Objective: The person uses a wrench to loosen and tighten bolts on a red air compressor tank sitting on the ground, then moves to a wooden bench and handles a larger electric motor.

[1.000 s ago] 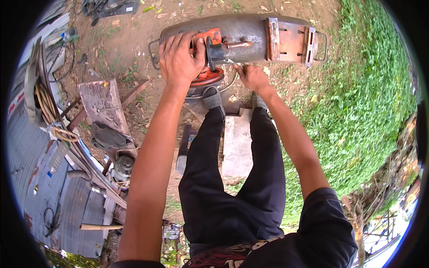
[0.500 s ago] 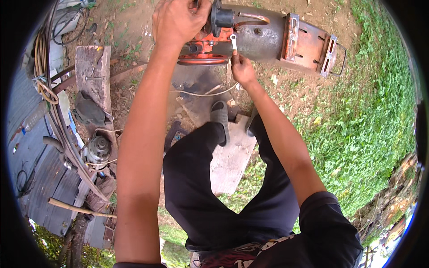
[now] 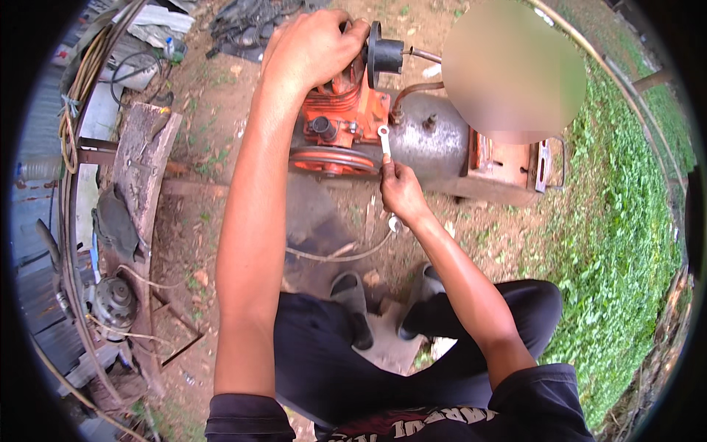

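Observation:
A red compressor pump with a grooved pulley sits on a dark steel tank. My left hand is closed over the pump's top, beside a black round fitting; what lies under the fingers is partly hidden. My right hand holds a silver wrench upright, its ring end beside the pump's lower right side and its open end showing below the fist. A bent copper-coloured pipe rises from the tank.
Weathered boards, an electric motor, coiled hose and corrugated sheets lie at the left. Dark sheeting lies behind the pump. Grass covers the right. A blurred patch hides the upper right.
The view has shifted, so the compressor now appears lower than half a second ago. Since one second ago my knees have bent further and the wrench has swung upright.

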Motion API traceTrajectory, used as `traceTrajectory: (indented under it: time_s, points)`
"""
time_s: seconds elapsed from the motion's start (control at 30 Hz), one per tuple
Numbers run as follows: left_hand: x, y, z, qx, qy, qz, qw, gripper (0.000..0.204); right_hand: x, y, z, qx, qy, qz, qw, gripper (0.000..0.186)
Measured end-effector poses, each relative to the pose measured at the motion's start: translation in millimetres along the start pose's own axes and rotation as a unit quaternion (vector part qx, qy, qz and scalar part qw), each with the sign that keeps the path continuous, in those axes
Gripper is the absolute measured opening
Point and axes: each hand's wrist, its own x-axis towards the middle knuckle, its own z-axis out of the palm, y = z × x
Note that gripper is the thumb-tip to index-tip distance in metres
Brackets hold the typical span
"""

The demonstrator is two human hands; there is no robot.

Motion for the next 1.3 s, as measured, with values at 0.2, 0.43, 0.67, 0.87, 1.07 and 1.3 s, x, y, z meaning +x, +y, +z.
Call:
traceTrajectory:
  time_s: [0.2, 0.43, 0.67, 0.87, 1.07, 1.3]
  points:
    - [3.1, -1.1, -3.6, 0.026, -0.008, 0.031, 0.999, 0.044, -6.0, -38.3, -23.5, 0.099, -0.102, 0.095, 0.985, 0.037]
    - [1.5, -1.3, -1.6, 0.031, -0.011, 0.022, 0.999, 0.046, 3.0, -19.2, -37.2, -0.412, 0.061, -0.320, 0.851, 0.059]
    - [2.0, -2.9, -3.0, 0.012, -0.011, 0.040, 0.999, 0.045, -3.4, -45.8, -47.6, -0.525, -0.032, -0.254, 0.812, 0.073]
    - [-7.0, -16.7, 6.8, -0.113, 0.181, 0.190, 0.958, 0.028, -3.4, -62.6, -53.0, -0.525, -0.048, -0.248, 0.813, 0.072]
    - [-26.3, -33.0, 16.6, -0.040, 0.254, 0.326, 0.910, 0.024, 5.6, -44.2, -55.1, -0.473, -0.038, -0.235, 0.848, 0.066]
    - [-21.3, -29.8, 26.3, -0.010, 0.288, 0.309, 0.906, 0.022, 27.2, -18.3, -53.7, -0.258, 0.002, -0.360, 0.897, 0.046]
